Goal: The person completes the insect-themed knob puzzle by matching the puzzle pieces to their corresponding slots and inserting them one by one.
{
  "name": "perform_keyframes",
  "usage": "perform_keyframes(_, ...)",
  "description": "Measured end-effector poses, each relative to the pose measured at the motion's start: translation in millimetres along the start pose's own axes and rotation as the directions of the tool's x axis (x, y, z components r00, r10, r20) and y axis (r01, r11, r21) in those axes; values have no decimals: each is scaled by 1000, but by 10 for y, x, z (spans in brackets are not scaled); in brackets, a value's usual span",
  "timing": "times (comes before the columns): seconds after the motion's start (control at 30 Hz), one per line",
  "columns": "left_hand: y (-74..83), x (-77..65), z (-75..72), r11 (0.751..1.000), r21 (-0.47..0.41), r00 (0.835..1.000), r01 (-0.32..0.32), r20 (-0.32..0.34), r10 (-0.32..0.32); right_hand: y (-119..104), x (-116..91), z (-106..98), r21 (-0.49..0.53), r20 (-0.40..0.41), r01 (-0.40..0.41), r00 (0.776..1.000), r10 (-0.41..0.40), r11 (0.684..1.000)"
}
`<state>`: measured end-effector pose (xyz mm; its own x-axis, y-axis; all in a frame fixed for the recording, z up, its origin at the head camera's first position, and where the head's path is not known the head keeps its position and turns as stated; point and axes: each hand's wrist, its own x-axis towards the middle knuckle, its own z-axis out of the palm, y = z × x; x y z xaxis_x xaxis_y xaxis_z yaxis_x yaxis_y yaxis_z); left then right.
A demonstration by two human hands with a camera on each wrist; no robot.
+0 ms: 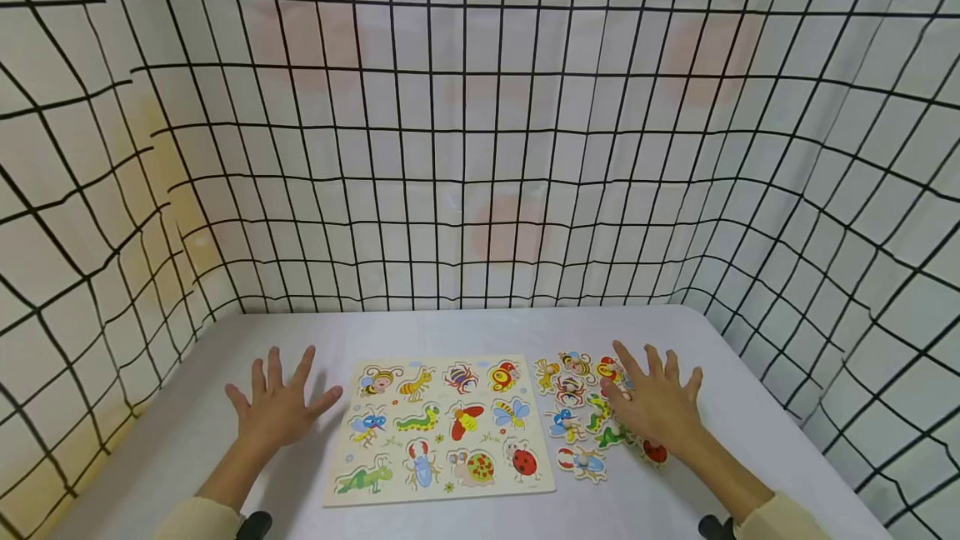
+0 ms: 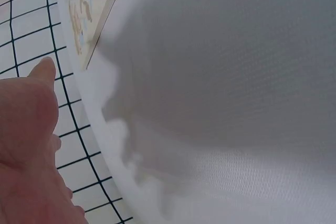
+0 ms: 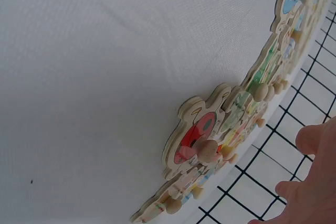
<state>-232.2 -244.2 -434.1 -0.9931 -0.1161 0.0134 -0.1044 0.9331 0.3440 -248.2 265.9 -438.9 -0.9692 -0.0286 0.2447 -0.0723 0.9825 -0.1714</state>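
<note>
Puzzle board (image 1: pixel 438 430): lies flat on the white worktop (image 1: pixel 465 327) between the two hands; its printed insect pictures show, and no raised piece seems seated in it, though I cannot be sure from here.
Loose pieces (image 1: pixel 573 419): wooden insect shapes with small pegs, spread in a cluster just right of the board, some overlapping.
Left hand (image 1: pixel 279 407): released, fingers spread, flat over the worktop just left of the board, holding nothing.
Right hand (image 1: pixel 656 402): also released, fingers spread, over the right part of the cluster; whether it presses the pieces I cannot tell.
Ladybird piece (image 3: pixel 197 140): lies flat at the cluster's near edge.
Progress: by my judgement, barely begun; every piece is left to place.
</note>
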Motion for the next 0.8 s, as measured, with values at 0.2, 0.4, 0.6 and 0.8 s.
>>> perform_keyframes(0.2,4,-7,-2,1000,-11,1000,5,12,-5,-1,12,19,-12,10,-2,1000,2,1000)
perform_keyframes(0.4,6,7,8,1000,-25,999,4,33,-3,-3,45,62,-12,25,-1,1000,2,1000)
perform_keyframes(0.6,41,38,9,998,-62,999,-6,49,9,-50,42,49,11,20,9,1000,-9,1000)
perform_keyframes(0.8,89,57,-11,993,-118,997,-9,75,18,-109,67,36,40,-12,30,999,-30,999)
